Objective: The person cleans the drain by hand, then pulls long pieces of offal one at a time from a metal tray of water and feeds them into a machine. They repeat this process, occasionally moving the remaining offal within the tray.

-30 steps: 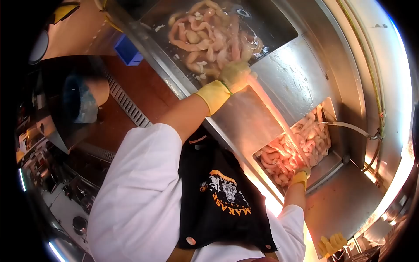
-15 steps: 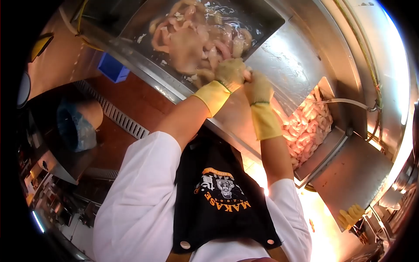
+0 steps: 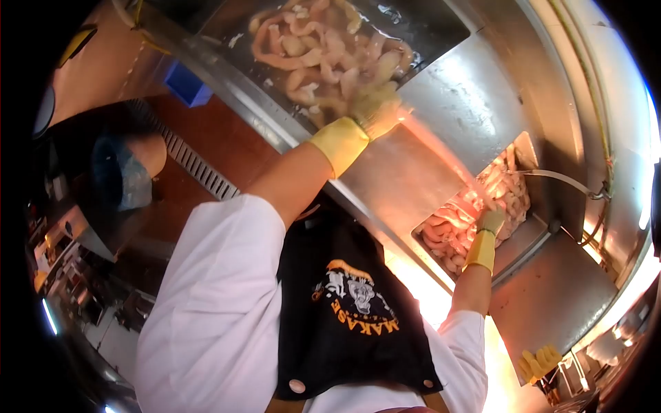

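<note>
A long pale-pink strand of intestine (image 3: 441, 149) is stretched across the steel ledge between my two yellow-gloved hands. My left hand (image 3: 376, 111) is closed around its upper end, at the near corner of the water-filled sink (image 3: 430, 27). Inside that sink lies a loose heap of intestines (image 3: 320, 48). Down to the right, my right hand (image 3: 490, 220) grips the lower end, over a second basin filled with more intestines (image 3: 441, 230). The fingertips of both hands are partly hidden.
A thin hose (image 3: 561, 177) reaches over the second basin from the right wall. On the right a metal panel (image 3: 551, 289) has yellow gloves (image 3: 540, 363) at its lower edge. A blue crate (image 3: 187, 84) and a bagged bin (image 3: 124, 175) stand on the floor at left.
My right hand has moved away from my left, down and right to the second basin, drawing the intestine out straight. My left hand has stayed near the sink's corner.
</note>
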`<state>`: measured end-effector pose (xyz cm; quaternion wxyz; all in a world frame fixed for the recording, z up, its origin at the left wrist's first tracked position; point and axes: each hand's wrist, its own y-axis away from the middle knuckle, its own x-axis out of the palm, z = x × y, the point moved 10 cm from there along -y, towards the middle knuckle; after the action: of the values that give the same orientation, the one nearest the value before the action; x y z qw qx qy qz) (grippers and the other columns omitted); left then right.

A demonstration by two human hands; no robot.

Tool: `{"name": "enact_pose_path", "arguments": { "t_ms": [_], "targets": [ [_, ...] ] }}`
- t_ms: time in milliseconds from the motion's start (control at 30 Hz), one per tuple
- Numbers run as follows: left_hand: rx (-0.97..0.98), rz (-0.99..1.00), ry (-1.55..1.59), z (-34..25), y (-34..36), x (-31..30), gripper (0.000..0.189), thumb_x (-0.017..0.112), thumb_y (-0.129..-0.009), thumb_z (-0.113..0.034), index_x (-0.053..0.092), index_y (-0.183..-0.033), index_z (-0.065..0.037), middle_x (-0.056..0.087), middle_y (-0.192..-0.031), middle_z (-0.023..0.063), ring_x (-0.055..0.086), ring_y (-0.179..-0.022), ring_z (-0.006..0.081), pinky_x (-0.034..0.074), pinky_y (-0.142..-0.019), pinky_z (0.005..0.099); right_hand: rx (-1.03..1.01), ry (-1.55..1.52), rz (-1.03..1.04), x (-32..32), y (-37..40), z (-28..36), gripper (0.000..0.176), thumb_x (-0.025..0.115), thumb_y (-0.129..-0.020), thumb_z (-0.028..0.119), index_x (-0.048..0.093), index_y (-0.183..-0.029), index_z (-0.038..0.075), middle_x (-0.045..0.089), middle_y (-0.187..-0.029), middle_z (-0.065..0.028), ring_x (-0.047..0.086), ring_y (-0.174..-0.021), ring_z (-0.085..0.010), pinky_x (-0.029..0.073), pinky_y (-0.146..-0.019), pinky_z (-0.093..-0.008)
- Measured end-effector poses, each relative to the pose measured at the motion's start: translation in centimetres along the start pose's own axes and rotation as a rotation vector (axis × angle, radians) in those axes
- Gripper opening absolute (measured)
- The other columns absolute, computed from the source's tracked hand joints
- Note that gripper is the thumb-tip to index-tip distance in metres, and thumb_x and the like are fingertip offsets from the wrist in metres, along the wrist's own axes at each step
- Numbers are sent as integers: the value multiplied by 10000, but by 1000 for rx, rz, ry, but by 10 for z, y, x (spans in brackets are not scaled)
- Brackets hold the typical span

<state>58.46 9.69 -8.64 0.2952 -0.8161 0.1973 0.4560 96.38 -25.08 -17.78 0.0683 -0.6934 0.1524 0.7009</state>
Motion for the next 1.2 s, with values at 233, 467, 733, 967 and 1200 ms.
{"name": "enact_pose_path", "arguments": {
  "t_ms": [233,467,733,967,1200],
  "targets": [
    [-193,100,127,17,4,8,288,724,-923,-384,723,-833,-111,743,-945,78,725,-842,325,564,-768,443,484,110,182,-24,17,-43,218,627,-1016,241,765,-1048,75,773,-1031,-101,727,-944,-271,583,-774,-404],
    [-247,65,27,42,16,23,254,768,-850,-215,689,-1078,-137,697,-790,85,707,-764,310,533,-734,487,909,250,605,-79,205,-192,521,713,-948,483,700,-1311,110,736,-1245,-58,720,-1105,-223,586,-907,-378],
    [-91,22,158,56,10,14,164,616,-969,-123,679,-1119,-144,716,-986,109,691,-990,345,522,-858,492,817,-874,-277,-108,65,31,539,696,-1009,206,568,-1470,-42,606,-1478,-196,636,-1260,-289,506,-1055,-349],
    [-285,428,253,212,32,-10,308,619,-957,-282,688,-1186,-88,717,-1170,160,694,-1074,389,553,-922,494,319,44,-185,-107,-129,317,780,636,-904,488,516,-1496,-7,525,-1496,-273,395,-1472,-464,142,-1278,-661],
    [-451,850,-258,300,29,-91,436,665,-918,-374,736,-1280,-142,745,-1268,148,726,-1152,350,570,-987,486,-297,-251,70,-53,-238,578,587,734,-833,296,616,-1321,-7,508,-1481,-243,536,-1312,-409,340,-1219,-486]
  ]
}}
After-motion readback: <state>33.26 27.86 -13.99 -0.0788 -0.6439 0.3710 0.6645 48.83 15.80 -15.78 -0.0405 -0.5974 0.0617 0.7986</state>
